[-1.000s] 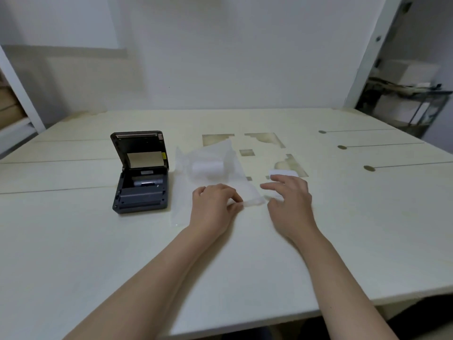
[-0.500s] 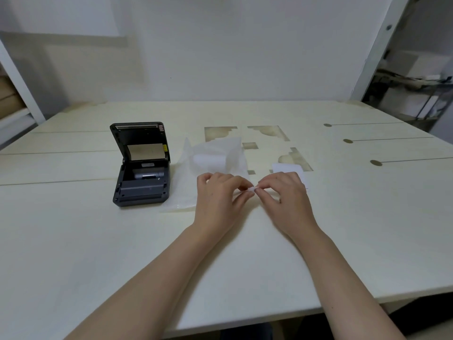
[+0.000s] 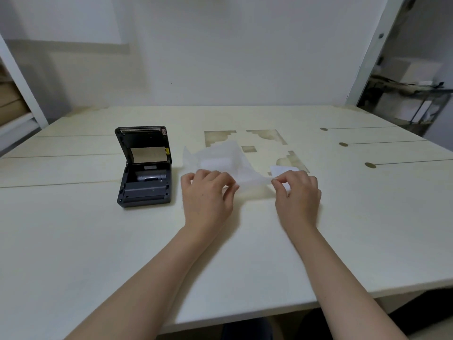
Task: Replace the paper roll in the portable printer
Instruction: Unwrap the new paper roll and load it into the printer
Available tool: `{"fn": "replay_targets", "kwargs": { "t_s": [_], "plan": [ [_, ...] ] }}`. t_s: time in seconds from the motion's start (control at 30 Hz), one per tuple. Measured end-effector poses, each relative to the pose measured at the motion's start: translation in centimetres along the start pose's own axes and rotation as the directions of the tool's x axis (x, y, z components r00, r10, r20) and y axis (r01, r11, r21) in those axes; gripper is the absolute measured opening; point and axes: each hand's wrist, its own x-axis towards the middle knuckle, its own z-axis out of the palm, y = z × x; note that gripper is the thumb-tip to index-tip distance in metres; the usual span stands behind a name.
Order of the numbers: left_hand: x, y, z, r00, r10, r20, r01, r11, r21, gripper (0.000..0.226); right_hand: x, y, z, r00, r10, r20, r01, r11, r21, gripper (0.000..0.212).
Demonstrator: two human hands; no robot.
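So the new paper roll (image 3: 217,163) is sitting on the bench (image 3: 73,241), sealed inside a thin translucent plastic wrapper (image 3: 220,155), just right of the portable printer (image 3: 144,168). The printer's lid is flipped up and the bay looks ready, though I can't tell if an old core is in there.

Both forearms reach straight out, palms down, wrists low over the bench. The left hand (image 3: 208,192) is curled over the near edge of the wrapper, fingertips pinching the film. The right hand (image 3: 297,192) has thumb and forefinger pinched on a stretched corner of the same film, pulled out to the right, so it looks like a tear-open move.

Handling guess: the roll is light and fairly stiff, but the film is flimsy and slippery, so grip the film edge firmly. There's also a small white paper scrap (image 3: 282,170) just behind the right hand.
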Motion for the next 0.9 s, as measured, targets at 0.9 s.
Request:
{"fn": "replay_targets", "kwargs": {
  "t_s": [0.9],
  "plan": [
    [3.6, -2.3, -3.4, 0.848, -0.397, 0.352, 0.494, 0.832, -0.253, 0.047, 2.2, -3.6, -0.1, 0.989, 0.142, -0.03, -0.133, 0.97, 0.203, 0.031]
  ]
}}
